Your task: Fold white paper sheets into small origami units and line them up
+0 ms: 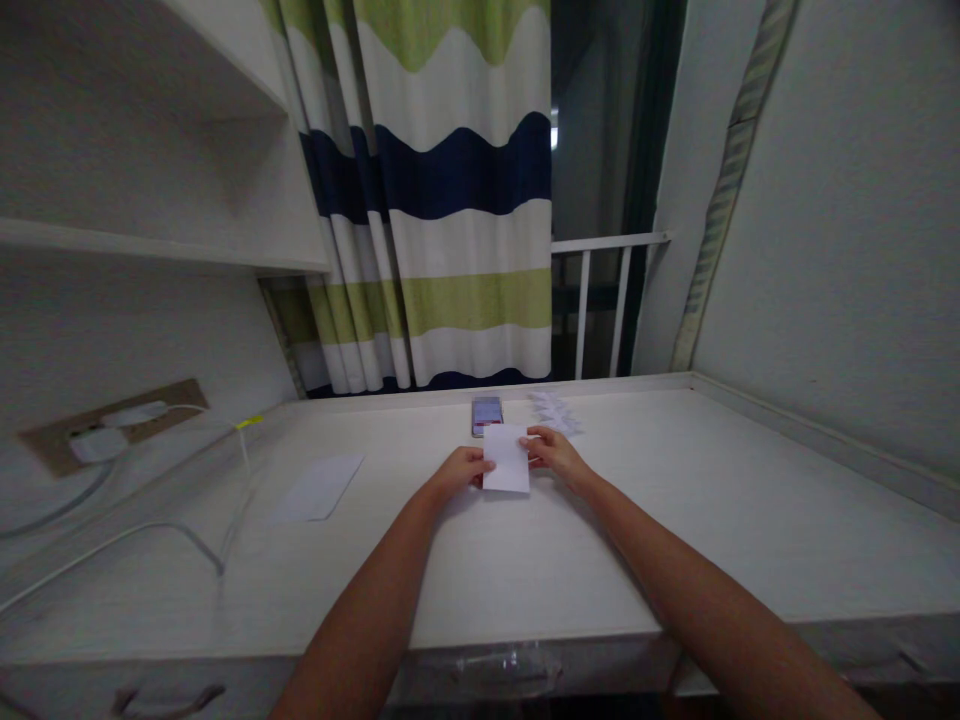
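Observation:
Between my two hands a small white rectangular sheet of paper is held up just above the desk, its face toward me. My left hand pinches its left edge, thumb in front. At the upper right edge my right hand grips it, with the thumb on the front and the other fingers partly behind. Just beyond the paper lies a phone with its screen lit, its lower part overlapped by the sheet. Right of the phone is a cluster of folded white paper pieces; their exact shape is too small to tell.
Flat white sheets lie on the left of the white desk. Cables run from plugs in a wall socket at the left. A striped curtain hangs behind the desk, and a shelf juts out at upper left.

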`<state>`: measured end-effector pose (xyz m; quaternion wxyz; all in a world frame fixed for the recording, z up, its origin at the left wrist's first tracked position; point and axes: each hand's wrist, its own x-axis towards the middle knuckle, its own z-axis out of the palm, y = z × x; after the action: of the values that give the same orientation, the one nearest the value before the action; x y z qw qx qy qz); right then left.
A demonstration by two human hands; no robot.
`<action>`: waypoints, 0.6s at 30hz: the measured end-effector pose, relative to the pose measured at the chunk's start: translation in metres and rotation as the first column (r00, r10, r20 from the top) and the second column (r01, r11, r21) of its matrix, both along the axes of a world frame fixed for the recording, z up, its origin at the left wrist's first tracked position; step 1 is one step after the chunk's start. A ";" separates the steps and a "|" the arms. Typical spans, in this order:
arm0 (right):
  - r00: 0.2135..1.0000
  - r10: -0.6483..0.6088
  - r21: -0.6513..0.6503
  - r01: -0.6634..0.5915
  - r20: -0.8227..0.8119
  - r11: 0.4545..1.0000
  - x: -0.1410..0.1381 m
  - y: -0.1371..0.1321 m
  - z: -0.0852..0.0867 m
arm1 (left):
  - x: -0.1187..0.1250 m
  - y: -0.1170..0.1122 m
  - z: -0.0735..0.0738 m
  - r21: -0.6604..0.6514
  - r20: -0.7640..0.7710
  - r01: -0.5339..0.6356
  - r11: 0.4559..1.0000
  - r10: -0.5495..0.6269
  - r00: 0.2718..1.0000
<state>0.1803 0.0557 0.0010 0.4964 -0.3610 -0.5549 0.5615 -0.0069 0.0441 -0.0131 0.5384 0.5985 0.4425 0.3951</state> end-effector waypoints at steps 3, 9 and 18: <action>0.996 0.084 -0.022 -0.083 0.031 0.996 -0.001 0.001 -0.004 | 0.001 -0.001 0.002 0.000 0.060 -0.050 0.999 0.050 0.997; 0.992 0.116 0.026 -0.117 0.053 0.993 0.000 0.002 -0.004 | 0.004 -0.003 0.004 -0.042 0.155 -0.072 0.997 0.077 0.985; 0.995 0.105 0.027 -0.104 -0.005 0.994 -0.001 -0.002 -0.001 | 0.006 -0.004 0.009 0.049 0.256 -0.110 0.993 0.094 0.962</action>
<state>0.1793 0.0533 -0.0001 0.4731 -0.3228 -0.5789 0.5803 -0.0006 0.0404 -0.0044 0.5504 0.5362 0.3875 0.5093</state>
